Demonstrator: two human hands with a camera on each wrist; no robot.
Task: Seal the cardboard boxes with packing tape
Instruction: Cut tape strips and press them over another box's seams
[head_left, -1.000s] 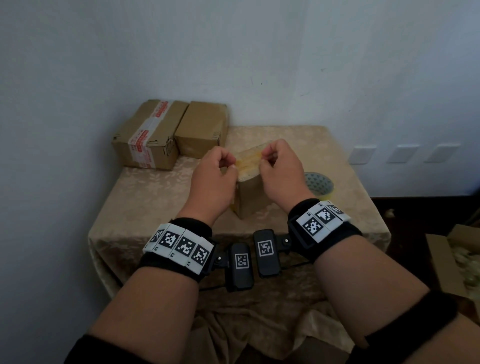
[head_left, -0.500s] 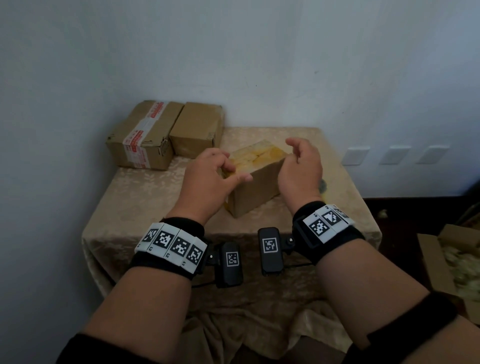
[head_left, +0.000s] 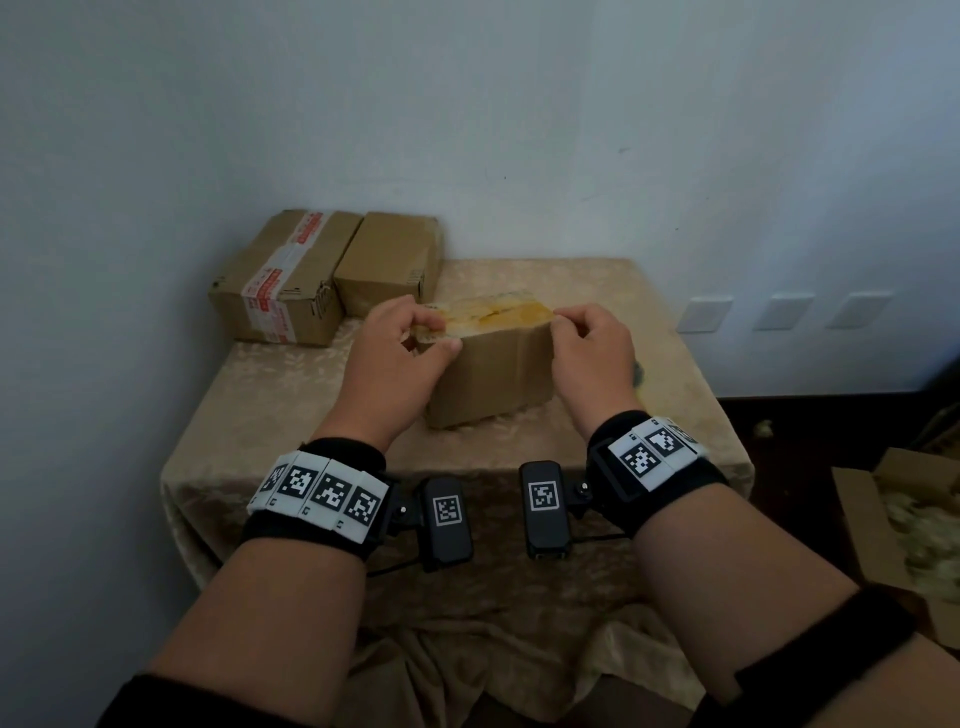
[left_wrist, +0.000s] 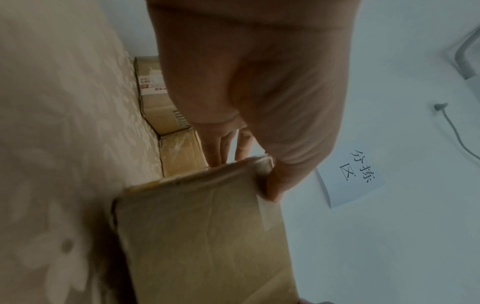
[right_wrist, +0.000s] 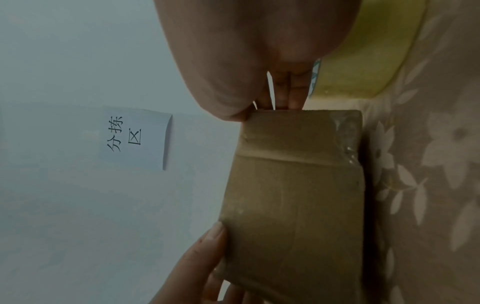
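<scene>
A small cardboard box (head_left: 488, 376) stands mid-table, its top covered in yellowish tape (head_left: 498, 313). My left hand (head_left: 436, 338) grips the box's top left corner, thumb on the front face, fingers curled over the top. My right hand (head_left: 563, 319) pinches the top right corner with curled fingers. In the left wrist view the thumb of my left hand (left_wrist: 249, 164) presses a tape end over the box (left_wrist: 202, 236) edge. The right wrist view shows my right hand (right_wrist: 265, 111) at the box (right_wrist: 293, 195) corner, with the yellow tape roll (right_wrist: 363, 51) on the cloth just behind it.
Two closed boxes sit against the wall at the back left, one with red-and-white tape (head_left: 283, 280) and one plain (head_left: 387, 260). The table (head_left: 291, 395) wears a beige flowered cloth. An open carton (head_left: 904, 530) stands on the floor at right.
One second ago both hands held a tape strip stretched over the box. The strip now lies on the top, the box has turned broadside, and the hands have spread to its two ends.
</scene>
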